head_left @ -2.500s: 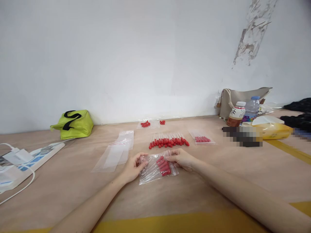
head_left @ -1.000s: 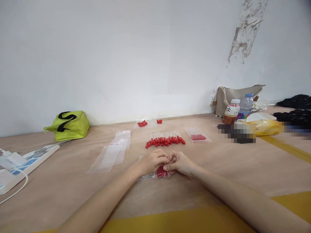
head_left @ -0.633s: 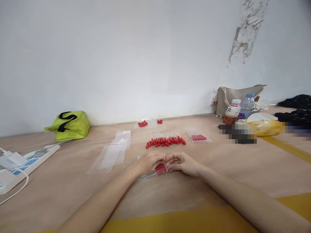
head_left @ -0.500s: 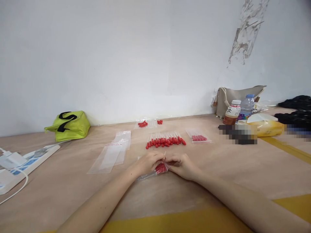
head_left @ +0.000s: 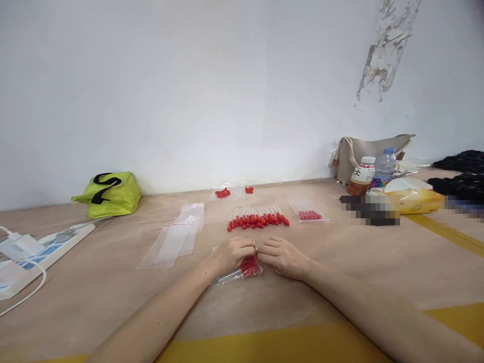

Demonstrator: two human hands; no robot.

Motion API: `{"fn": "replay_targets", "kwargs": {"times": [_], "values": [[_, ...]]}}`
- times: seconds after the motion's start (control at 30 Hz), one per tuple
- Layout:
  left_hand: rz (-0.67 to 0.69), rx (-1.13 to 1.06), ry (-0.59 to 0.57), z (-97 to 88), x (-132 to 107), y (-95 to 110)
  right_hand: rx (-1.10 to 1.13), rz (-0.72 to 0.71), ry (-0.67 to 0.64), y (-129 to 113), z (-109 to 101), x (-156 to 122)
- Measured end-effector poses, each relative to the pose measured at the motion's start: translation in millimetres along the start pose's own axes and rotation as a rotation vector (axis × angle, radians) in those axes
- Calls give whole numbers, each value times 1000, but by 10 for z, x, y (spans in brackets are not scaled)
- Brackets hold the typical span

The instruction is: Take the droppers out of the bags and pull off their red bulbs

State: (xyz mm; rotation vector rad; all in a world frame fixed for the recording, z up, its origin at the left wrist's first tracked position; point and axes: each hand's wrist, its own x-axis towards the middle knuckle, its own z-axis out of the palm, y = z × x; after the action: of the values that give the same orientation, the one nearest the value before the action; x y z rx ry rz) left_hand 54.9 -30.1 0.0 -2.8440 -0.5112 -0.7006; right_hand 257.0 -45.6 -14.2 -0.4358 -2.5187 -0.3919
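Note:
A clear plastic bag (head_left: 231, 277) with red tips (head_left: 248, 267) showing inside lies low over the table between my hands. My left hand (head_left: 231, 256) has its fingers closed on the bag's upper edge. From the other side, my right hand (head_left: 280, 258) pinches the same edge, its fingertips close to the left ones. Part of the bag is hidden beneath the left hand. Just beyond the hands, several clear sticks with red bulb-like tips (head_left: 259, 221) lie in a row. To their right rests a flat clear bag (head_left: 309, 213) of similar red-tipped sticks.
Empty clear bags (head_left: 176, 242) lie overlapped at left. Small red pieces (head_left: 223, 193) sit on plastic by the wall. A power strip (head_left: 49, 254) and yellow-green pouch (head_left: 115, 195) are at far left. Bottles (head_left: 362, 176), a beige bag (head_left: 343, 161) and a tissue pack (head_left: 416, 197) stand at right.
The right-hand fingers have curled down flatter against the bag's edge. More of the bag's red contents shows below the hands. The surrounding things stay in place.

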Motion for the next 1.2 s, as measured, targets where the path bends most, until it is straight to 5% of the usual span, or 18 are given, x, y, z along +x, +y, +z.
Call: {"fn": "replay_targets", "kwargs": {"times": [0.2,0.37,0.6,0.77,0.9,1.0,1.2], "values": [[123,127,-68,-9,33,-26,-19,-53,-134,13,-38,36],[128,159,-146,-253,78,-74,5,-10,-212,12,-146,25],[25,86,-142,-346,86,-13,486,389,-147,-77,-193,2],[-218,-183,-28,-372,94,110,753,519,-73,-38,-84,35],[-390,-280,-145,-496,-148,246,818,494,-80,-22,-36,45],[-454,-289,-234,-541,-434,337,837,606,-54,-31,-5,35],[-463,-327,-208,-495,-613,350,876,667,-46,-63,-3,46]]}}
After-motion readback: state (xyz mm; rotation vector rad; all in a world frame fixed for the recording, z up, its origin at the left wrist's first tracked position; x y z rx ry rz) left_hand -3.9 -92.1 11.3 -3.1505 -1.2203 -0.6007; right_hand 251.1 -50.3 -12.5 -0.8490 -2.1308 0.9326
